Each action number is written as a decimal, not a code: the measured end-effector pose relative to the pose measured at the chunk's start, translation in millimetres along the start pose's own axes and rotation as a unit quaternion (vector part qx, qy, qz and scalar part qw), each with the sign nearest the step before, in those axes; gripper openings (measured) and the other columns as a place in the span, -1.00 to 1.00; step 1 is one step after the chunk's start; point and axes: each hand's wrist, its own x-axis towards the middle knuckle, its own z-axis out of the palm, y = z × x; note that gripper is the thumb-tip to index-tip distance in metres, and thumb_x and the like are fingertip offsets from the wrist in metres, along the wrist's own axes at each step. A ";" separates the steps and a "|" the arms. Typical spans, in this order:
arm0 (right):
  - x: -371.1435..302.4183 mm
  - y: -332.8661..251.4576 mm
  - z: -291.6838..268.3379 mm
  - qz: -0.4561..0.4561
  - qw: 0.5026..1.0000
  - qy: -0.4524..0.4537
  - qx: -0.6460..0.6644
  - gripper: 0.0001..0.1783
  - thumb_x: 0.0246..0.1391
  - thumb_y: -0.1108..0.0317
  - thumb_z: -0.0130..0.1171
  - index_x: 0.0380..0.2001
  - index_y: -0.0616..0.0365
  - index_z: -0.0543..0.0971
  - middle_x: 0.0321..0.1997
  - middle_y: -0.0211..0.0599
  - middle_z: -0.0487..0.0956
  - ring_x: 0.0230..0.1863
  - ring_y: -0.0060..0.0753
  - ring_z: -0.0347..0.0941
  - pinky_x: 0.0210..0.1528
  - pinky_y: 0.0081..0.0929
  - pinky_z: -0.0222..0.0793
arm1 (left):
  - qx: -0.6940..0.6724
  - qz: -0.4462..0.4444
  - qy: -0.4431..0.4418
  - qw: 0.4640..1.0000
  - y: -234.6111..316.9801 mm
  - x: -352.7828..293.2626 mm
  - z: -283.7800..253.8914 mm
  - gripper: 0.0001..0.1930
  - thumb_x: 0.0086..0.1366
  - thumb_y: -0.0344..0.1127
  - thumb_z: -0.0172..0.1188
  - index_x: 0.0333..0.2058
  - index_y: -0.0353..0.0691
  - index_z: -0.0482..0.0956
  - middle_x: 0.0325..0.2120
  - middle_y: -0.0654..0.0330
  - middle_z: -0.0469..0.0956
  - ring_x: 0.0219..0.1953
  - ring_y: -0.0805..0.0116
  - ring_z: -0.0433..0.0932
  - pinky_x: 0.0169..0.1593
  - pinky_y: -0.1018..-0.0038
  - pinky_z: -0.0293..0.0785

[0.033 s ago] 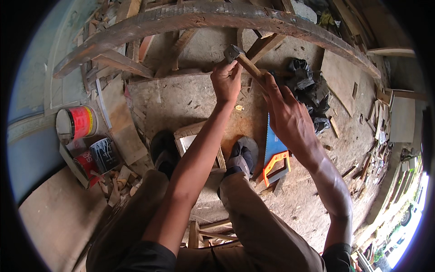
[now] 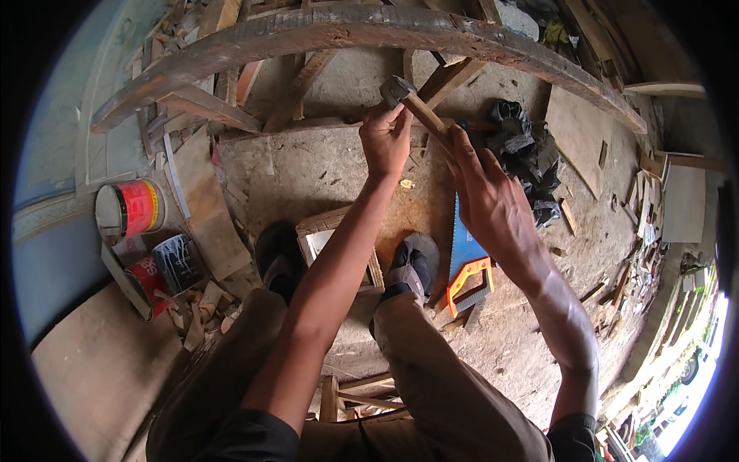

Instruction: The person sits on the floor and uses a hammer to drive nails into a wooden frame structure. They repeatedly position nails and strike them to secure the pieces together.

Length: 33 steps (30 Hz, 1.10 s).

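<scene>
A hammer (image 2: 425, 114) with a dark metal head and a wooden handle is gripped in my right hand (image 2: 494, 199), its head up and to the left. Just below that head, my left hand (image 2: 385, 145) is closed with thumb and fingertips together; whatever sits between them, if anything, is too small or hidden to name. Beyond both hands a long wooden beam (image 2: 339, 27) runs across the top, part of a wooden frame. On the floor beneath my right hand lies a handsaw (image 2: 467, 242) with a blue blade and an orange and black handle, its far end partly covered by the hand.
Paint cans (image 2: 141, 208) and a dark paint-streaked can (image 2: 175, 264) stand at the left beside wood scraps (image 2: 202, 308). Between my feet is a small wooden box-like piece (image 2: 317, 225). Black plastic (image 2: 523, 146) lies right of the hammer. Boards and offcuts line the right side.
</scene>
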 end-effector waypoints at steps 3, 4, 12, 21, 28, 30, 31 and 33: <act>-8.3 -3.7 -1.1 -0.007 1.000 -0.002 -0.006 -0.39 0.21 0.42 0.08 0.32 0.12 0.23 -0.27 0.02 0.50 -0.54 0.07 0.48 -0.55 -0.13 0.40 | 0.083 0.094 -0.003 0.992 2.6 0.2 -4.6 -0.80 0.25 -0.33 0.32 -0.19 -0.28 0.69 -0.38 0.19 0.69 -0.31 0.47 0.62 -0.17 0.53 0.50; -8.5 -7.9 -2.4 0.001 1.000 -0.018 -0.002 -0.39 0.22 0.42 0.08 0.32 0.12 0.23 -0.27 0.02 0.50 -0.54 0.06 0.48 -0.55 -0.14 0.39 | 0.059 0.060 -0.012 0.996 7.7 0.7 -3.9 -0.80 0.25 -0.31 0.33 -0.21 -0.29 0.69 -0.39 0.20 0.68 -0.33 0.49 0.61 -0.18 0.53 0.50; -12.3 -7.1 -0.9 0.022 0.998 -0.053 0.004 -0.28 0.14 0.48 0.05 0.36 0.15 0.11 -0.17 0.15 0.47 -0.50 0.12 0.51 -0.48 -0.09 0.46 | -0.052 -0.046 0.004 0.998 11.9 2.7 1.0 -0.86 0.18 -0.34 0.38 -0.35 -0.27 0.65 -0.45 0.14 0.67 -0.38 0.41 0.64 -0.29 0.46 0.50; -11.7 -2.0 7.5 0.023 0.999 -0.031 0.005 -0.35 0.17 0.48 0.06 0.33 0.17 0.19 -0.25 0.02 0.46 -0.49 0.09 0.47 -0.49 -0.09 0.38 | -0.071 -0.011 0.033 0.997 8.5 1.9 10.2 -0.89 0.23 -0.36 0.36 -0.39 -0.29 0.67 -0.50 0.34 0.61 -0.42 0.64 0.49 -0.33 0.57 0.42; -6.7 -3.9 2.7 -0.007 0.999 -0.042 -0.007 -0.21 0.02 0.59 0.00 0.36 0.27 0.06 -0.22 0.14 0.44 -0.49 0.11 0.52 -0.51 -0.11 0.48 | -0.114 -0.022 0.027 0.993 12.7 0.1 11.7 -0.88 0.18 -0.40 0.38 -0.30 -0.26 0.70 -0.43 0.22 0.65 -0.35 0.48 0.58 -0.24 0.50 0.48; -4.9 -3.9 3.0 -0.003 0.999 -0.047 -0.016 -0.21 0.01 0.59 0.00 0.36 0.27 0.07 -0.22 0.15 0.44 -0.49 0.11 0.52 -0.50 -0.11 0.48 | -0.074 0.007 0.027 0.997 9.2 1.6 10.8 -0.88 0.18 -0.41 0.37 -0.30 -0.28 0.69 -0.43 0.23 0.65 -0.35 0.50 0.58 -0.24 0.51 0.48; -0.8 -10.3 -1.2 -0.006 0.999 -0.050 -0.005 -0.21 0.00 0.58 0.01 0.36 0.27 0.07 -0.21 0.16 0.45 -0.49 0.11 0.53 -0.50 -0.12 0.49 | -0.105 0.011 0.047 0.993 5.5 2.4 10.5 -0.88 0.18 -0.42 0.37 -0.30 -0.28 0.69 -0.44 0.24 0.64 -0.35 0.51 0.57 -0.24 0.51 0.48; 1.2 -14.8 -4.7 -0.010 0.999 -0.050 0.004 -0.21 0.00 0.58 0.01 0.35 0.28 0.08 -0.19 0.18 0.46 -0.49 0.11 0.53 -0.49 -0.13 0.50 | -0.136 -0.003 0.044 0.990 7.1 0.9 11.4 -0.88 0.18 -0.43 0.37 -0.29 -0.26 0.70 -0.44 0.23 0.64 -0.35 0.49 0.57 -0.24 0.51 0.48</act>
